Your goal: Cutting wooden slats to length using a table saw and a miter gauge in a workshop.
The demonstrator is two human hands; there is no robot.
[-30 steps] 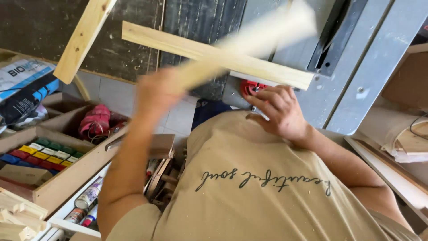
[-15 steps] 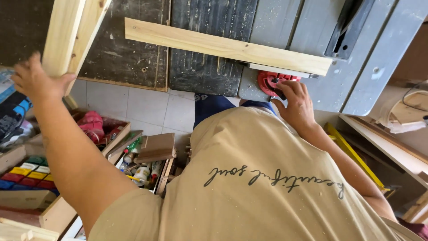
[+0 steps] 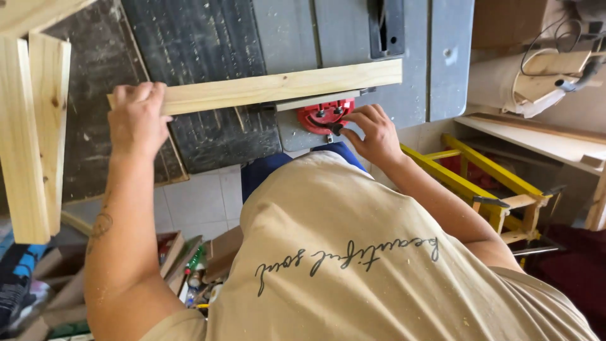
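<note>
The long pale wooden board (image 3: 278, 87) lies crosswise along the grey saw table's (image 3: 451, 76) near edge; left hand (image 3: 136, 120) fingers curl over its left end; right hand (image 3: 372, 132) fingers pinch the red round gauge (image 3: 322, 117) beneath its middle.

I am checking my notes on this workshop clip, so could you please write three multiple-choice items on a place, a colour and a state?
1. Where does the left hand rest?
A. On the long pale wooden strip's left end
B. On the yellow frame
C. On the floor

2. What colour is the round gauge head that the right hand touches?
A. Blue
B. Red
C. Green

3. How does the strip lie?
A. Upright
B. Flat across the grey saw table
C. Snapped in two

Answers: 1 A, fingers cover that end. 2 B, plainly red plastic. 3 B, it spans the table whole.
</note>
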